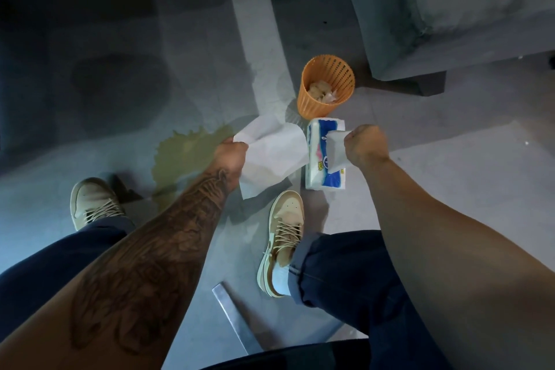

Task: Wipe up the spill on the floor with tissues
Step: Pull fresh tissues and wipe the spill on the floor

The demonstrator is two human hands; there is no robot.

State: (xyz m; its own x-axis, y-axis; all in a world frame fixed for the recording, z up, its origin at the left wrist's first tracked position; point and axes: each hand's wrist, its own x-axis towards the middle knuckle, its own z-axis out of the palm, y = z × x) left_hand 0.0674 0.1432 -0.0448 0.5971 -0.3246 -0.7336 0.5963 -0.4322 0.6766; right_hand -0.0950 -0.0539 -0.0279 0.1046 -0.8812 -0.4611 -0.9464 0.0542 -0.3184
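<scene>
A yellowish spill [183, 156] spreads over the grey floor between my feet and ahead of my left shoe. My left hand [229, 159] grips a bunch of white tissues [270, 153] that hang unfolded just right of the spill. My right hand [365, 144] pinches another white tissue [336, 150] above the blue and white tissue pack [326, 173], which lies on the floor in front of my right shoe.
An orange mesh waste basket [312, 105] with crumpled tissues inside stands just beyond the pack. A grey sofa [450, 9] fills the upper right. My tan shoes [283, 237] stand on either side of the spill's near edge. A metal strip [231, 315] lies near the bottom.
</scene>
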